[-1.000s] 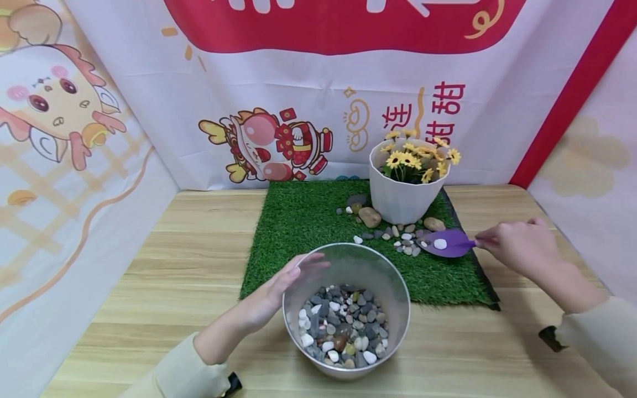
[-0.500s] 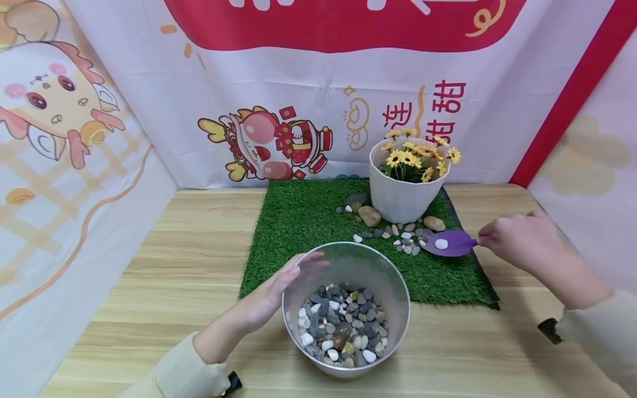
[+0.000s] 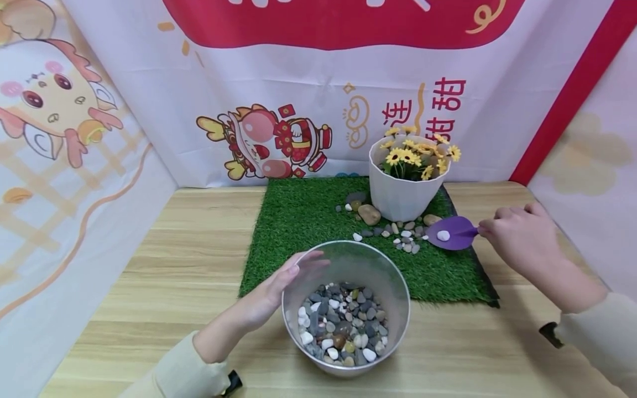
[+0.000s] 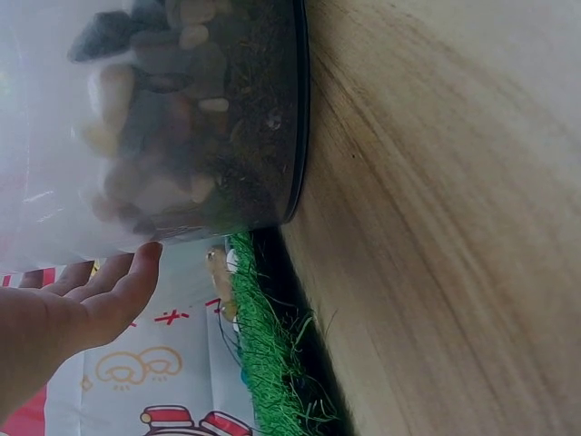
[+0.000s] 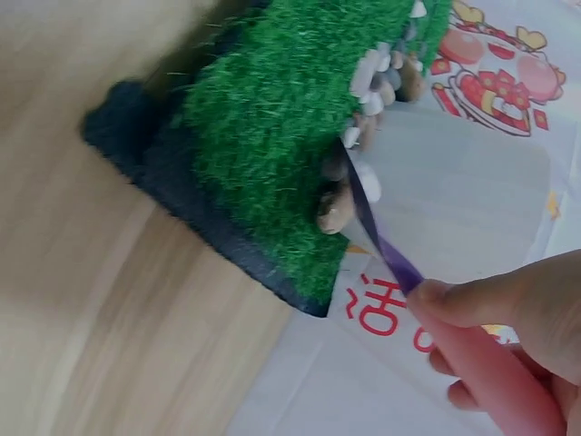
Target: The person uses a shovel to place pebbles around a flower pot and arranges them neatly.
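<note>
In my right hand [image 3: 522, 249] I grip a garden trowel [image 3: 455, 232] by its pink handle [image 5: 486, 359]. Its purple blade hovers over the turf's right part and carries a white pebble [image 3: 443, 236]. My left hand [image 3: 266, 298] rests against the left side of a clear plastic bucket [image 3: 398, 287]. In the left wrist view its fingers [image 4: 123, 289] lie along the outer wall, with a layer of dark soil visible low inside. Mixed pebbles [image 3: 343, 326] cover the bucket's bottom. A row of stones [image 3: 395, 229] lies on the turf before the white flowerpot [image 3: 400, 196].
Green artificial turf [image 3: 293, 221] covers the back middle of the wooden table [image 3: 189, 249]. Yellow flowers [image 3: 408, 156] stand in the pot. A printed cloth [image 3: 298, 77] hangs behind the table. Larger stones [image 3: 369, 214] sit close to the pot's base.
The trowel has drawn back slightly to the right and up off the stone row, with the white pebble still on it. My left hand and the bucket have hardly moved.
</note>
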Motion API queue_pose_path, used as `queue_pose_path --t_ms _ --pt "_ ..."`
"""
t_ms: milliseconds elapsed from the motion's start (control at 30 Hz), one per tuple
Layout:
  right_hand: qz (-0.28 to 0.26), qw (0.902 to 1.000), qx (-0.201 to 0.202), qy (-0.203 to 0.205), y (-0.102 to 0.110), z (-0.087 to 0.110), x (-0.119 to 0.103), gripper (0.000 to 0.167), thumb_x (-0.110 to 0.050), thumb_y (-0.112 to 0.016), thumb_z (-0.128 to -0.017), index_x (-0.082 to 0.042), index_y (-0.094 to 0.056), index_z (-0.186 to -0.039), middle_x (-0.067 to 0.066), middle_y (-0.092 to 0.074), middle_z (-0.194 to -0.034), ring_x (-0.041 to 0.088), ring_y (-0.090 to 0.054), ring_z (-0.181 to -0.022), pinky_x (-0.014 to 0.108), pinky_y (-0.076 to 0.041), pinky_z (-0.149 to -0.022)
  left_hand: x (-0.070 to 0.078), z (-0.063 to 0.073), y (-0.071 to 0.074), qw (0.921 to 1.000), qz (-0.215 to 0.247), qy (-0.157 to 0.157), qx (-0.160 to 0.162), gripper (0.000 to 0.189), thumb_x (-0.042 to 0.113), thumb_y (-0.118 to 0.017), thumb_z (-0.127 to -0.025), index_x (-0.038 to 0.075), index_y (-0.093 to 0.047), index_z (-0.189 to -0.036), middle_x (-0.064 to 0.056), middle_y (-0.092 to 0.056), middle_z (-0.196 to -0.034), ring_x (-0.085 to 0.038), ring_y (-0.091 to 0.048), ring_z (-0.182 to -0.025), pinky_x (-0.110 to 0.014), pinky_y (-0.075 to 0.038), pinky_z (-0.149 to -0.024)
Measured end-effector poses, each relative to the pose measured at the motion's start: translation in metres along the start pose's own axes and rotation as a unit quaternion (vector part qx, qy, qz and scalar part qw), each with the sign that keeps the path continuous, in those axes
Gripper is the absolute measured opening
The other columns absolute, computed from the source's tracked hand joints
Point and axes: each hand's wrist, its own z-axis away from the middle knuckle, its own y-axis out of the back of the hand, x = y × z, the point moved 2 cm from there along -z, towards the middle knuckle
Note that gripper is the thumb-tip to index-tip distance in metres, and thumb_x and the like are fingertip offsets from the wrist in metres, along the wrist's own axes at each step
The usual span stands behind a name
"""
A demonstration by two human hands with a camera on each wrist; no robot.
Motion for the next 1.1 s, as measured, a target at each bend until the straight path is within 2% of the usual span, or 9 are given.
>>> queue_pose_path --t_ms 167,300,433,533,667,767,900,1100 --pt "0.01 0.9987 0.042 0.027 -0.004 0.001 0.0 0.008 -0.009 -0.078 -0.075 -0.004 -0.072 -0.071 0.013 -0.058 -0.061 0.032 -0.049 -0.055 0.049 -0.033 -0.059 0.001 0.0 0.0 1.0 -0.001 0.002 -0.003 0.059 0.04 -0.017 -0.111 0.008 -0.025 -0.161 -0.015 -0.039 -0.16 -0.035 -0.034 -0.148 -0.061 -0.015 -0.121" --pt "0.007 0.9988 0.04 0.026 -0.003 0.003 0.002 0.009 -0.013 -0.074 -0.078 -0.005 -0.072 -0.073 0.015 -0.059 -0.064 0.035 -0.051 -0.057 0.052 -0.036 -0.063 0.002 0.0 0.0 1.0 0.0 0.002 -0.005 0.06 0.041 -0.017 -0.111 0.008 -0.024 -0.161 -0.015 -0.039 -0.16 -0.035 -0.034 -0.148 -0.061 -0.015 -0.121" --pt "-0.006 0.9991 0.039 0.018 0.002 0.004 0.005 0.018 -0.018 -0.066 -0.087 -0.006 -0.073 -0.077 0.016 -0.061 -0.067 0.036 -0.056 -0.06 0.055 -0.036 -0.066 0.001 0.0 0.001 1.0 -0.001 0.001 -0.004 0.06 0.041 -0.017 -0.111 0.008 -0.025 -0.161 -0.015 -0.039 -0.16 -0.035 -0.034 -0.148 -0.061 -0.015 -0.121" --pt "-0.018 0.9985 0.049 0.016 0.007 0.004 0.007 0.027 -0.023 -0.058 -0.093 -0.006 -0.073 -0.078 0.016 -0.061 -0.069 0.037 -0.058 -0.062 0.056 -0.035 -0.067 0.0 0.0 0.001 1.0 -0.001 0.003 -0.003 0.06 0.041 -0.017 -0.111 0.008 -0.025 -0.161 -0.016 -0.039 -0.16 -0.035 -0.034 -0.148 -0.061 -0.015 -0.121" --pt "-0.021 0.9964 0.081 0.018 0.015 -0.001 0.007 0.052 -0.038 -0.042 -0.107 -0.007 -0.073 -0.079 0.016 -0.062 -0.07 0.037 -0.059 -0.064 0.056 -0.035 -0.066 0.001 0.0 0.002 1.0 -0.003 0.003 -0.003 0.059 0.04 -0.017 -0.111 0.008 -0.025 -0.161 -0.015 -0.039 -0.16 -0.035 -0.034 -0.148 -0.061 -0.014 -0.121" --pt "-0.023 0.9948 0.098 0.014 0.022 -0.005 0.006 0.073 -0.05 -0.026 -0.111 -0.006 -0.076 -0.082 0.018 -0.064 -0.072 0.037 -0.06 -0.065 0.057 -0.034 -0.067 0.001 -0.001 0.002 1.0 -0.005 0.002 -0.004 0.059 0.04 -0.017 -0.111 0.008 -0.025 -0.161 -0.015 -0.039 -0.161 -0.035 -0.034 -0.148 -0.062 -0.014 -0.121" --pt "-0.025 0.9941 0.105 0.002 0.035 -0.012 0.002 0.074 -0.054 -0.027 -0.11 -0.005 -0.079 -0.088 0.018 -0.067 -0.078 0.038 -0.06 -0.071 0.062 -0.033 -0.073 0.001 -0.001 0.002 1.0 -0.004 0.002 -0.004 0.059 0.04 -0.017 -0.112 0.008 -0.025 -0.161 -0.014 -0.038 -0.161 -0.034 -0.034 -0.148 -0.061 -0.014 -0.121" --pt "-0.013 0.9927 0.119 0.01 0.066 -0.029 -0.015 0.062 -0.048 -0.038 -0.11 -0.006 -0.08 -0.094 0.019 -0.068 -0.084 0.041 -0.061 -0.077 0.066 -0.032 -0.081 0.001 0.001 0.002 0.9999 0.006 0.007 -0.005 0.058 0.039 -0.018 -0.112 0.008 -0.025 -0.161 -0.014 -0.038 -0.161 -0.034 -0.034 -0.148 -0.058 -0.015 -0.122"
